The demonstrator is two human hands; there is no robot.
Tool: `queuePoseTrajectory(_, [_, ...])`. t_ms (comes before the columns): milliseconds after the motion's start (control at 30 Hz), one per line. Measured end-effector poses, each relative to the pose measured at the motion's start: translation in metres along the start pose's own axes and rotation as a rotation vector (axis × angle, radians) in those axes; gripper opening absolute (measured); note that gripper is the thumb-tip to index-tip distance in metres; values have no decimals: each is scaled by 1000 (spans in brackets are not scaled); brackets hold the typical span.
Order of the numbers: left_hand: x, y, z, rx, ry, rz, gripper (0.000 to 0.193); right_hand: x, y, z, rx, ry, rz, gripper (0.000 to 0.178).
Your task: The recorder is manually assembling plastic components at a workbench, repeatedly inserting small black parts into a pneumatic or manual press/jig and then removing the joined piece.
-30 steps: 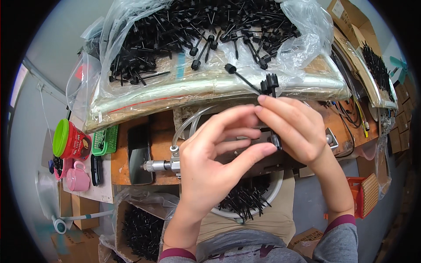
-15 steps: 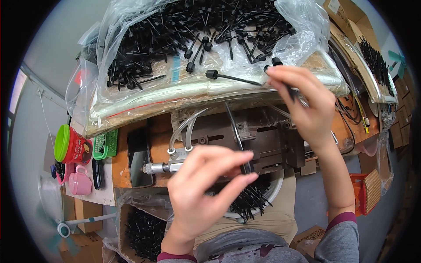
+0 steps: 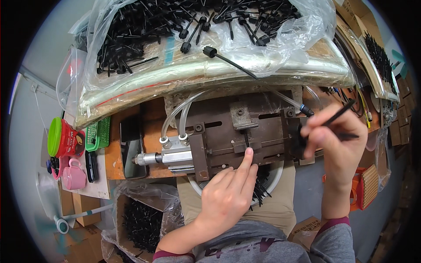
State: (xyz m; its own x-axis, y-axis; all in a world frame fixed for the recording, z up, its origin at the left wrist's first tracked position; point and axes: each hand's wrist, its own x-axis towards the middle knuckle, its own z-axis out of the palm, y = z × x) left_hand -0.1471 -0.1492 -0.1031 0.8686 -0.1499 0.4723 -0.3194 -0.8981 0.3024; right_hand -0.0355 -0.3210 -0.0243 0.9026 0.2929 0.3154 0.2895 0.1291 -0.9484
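Note:
My left hand (image 3: 230,190) rests over the front of a dark metal fixture (image 3: 219,111), index finger stretched out and its tip on the end of a small black rod (image 3: 247,139) lying in the central block. Its other fingers are loosely bent, and nothing shows in them. To the right, my right hand (image 3: 340,142) is closed around black plastic rods (image 3: 341,112) that stick out past the fingers; it is slightly blurred. A dark round part at its fingertips overlaps the fixture's right end, and I cannot tell which it belongs to.
Behind the fixture, a plastic-lined tray (image 3: 210,72) holds many black capped rods; one capped rod (image 3: 228,61) lies near its front edge. An air cylinder (image 3: 177,155) with clear hoses sits left. A phone (image 3: 131,153), green basket (image 3: 98,133) and pink cup (image 3: 74,175) stand farther left.
My left hand has moved from holding a black rod in the air to touching the rod in the fixture. The right hand has come down from the tray's edge toward the fixture's right end.

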Motion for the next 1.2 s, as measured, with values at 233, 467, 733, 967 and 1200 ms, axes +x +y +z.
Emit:
queuePoseTrajectory(233, [0, 0, -7, -7, -66, -46, 34, -24, 3, -2, 81, -113, 343, 21])
queuePoseTrajectory(467, [-4, 6, -23, -539, 160, 32, 41, -30, 14, 5, 213, -310, 605, 25])
queuePoseTrajectory(733, [-9, 13, -27, -538, 147, -15, 37, -33, 21, 6, 225, -323, 605, 16])
queuePoseTrajectory(967, [-8, 0, -3, -165, 67, -78, 28, -31, 12, -5, 365, -196, 506, 31])
queuePoseTrajectory(1200, [5, 2, -1, -7, -3, -62, 29, -35, 9, -14, 386, -223, 545, 20])
